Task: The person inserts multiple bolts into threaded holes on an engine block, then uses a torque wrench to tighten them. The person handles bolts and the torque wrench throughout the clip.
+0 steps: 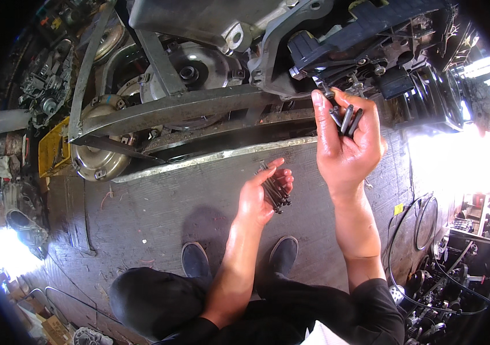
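My left hand [254,198] is closed around a bundle of dark, long bolts [275,194] whose heads stick out below the fingers. Farther up and to the right, my right hand [345,156] is raised, its curled fingers gripping several more dark bolts [346,119]. Thumb and forefinger pinch one bolt [328,92] at the lower edge of a dark part [314,49] on a large metal housing [276,54]. Whether this bolt touches the part, I cannot tell.
A metal frame [170,106] crosses the far side, with round metal converters [98,161] behind and beside it. A yellow crate [55,148] stands at left. On the right lie a looped black cable [391,259] and piled metal parts [435,299]. My shoes rest on the dark floor [141,213].
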A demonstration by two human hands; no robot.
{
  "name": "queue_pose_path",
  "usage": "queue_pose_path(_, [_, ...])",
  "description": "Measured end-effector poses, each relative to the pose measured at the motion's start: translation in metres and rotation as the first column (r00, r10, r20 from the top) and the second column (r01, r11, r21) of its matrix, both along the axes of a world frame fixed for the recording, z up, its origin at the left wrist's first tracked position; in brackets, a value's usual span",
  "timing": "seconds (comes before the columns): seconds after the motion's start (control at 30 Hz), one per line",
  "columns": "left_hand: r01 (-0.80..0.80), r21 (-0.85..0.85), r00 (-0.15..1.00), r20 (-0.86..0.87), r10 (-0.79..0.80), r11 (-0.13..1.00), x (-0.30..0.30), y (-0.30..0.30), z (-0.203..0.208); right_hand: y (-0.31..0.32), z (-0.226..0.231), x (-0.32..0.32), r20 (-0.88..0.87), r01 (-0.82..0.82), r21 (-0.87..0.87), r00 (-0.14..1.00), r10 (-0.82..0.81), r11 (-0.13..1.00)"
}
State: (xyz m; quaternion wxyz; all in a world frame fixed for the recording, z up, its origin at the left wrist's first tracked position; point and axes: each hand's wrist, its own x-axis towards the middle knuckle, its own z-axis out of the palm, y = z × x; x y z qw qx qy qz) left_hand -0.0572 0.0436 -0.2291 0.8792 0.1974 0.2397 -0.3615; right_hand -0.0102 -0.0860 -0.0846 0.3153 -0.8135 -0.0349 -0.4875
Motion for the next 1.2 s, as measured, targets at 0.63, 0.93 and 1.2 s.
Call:
queue_pose_path(0.63, [0.042,-0.298,0.980,0.196,0.018,0.954,0.003,0.008,0.013,-0.031,-0.074,-0.087,-0.501,0.268,0.866,0.457,0.735,0.423])
queue_pose_path(0.93, [0.121,-0.272,0.985,0.152,-0.082,0.955,-0.002,0.004,-0.006,-0.034,-0.085,-0.082,-0.639,0.169,0.757,0.394,0.661,0.631])
queue_pose_path(1.2, [0.146,-0.306,0.980,0.175,-0.095,0.941,0.000,0.006,-0.016,-0.042,-0.097,-0.079,-0.357,0.289,0.925,0.435,0.827,0.247])
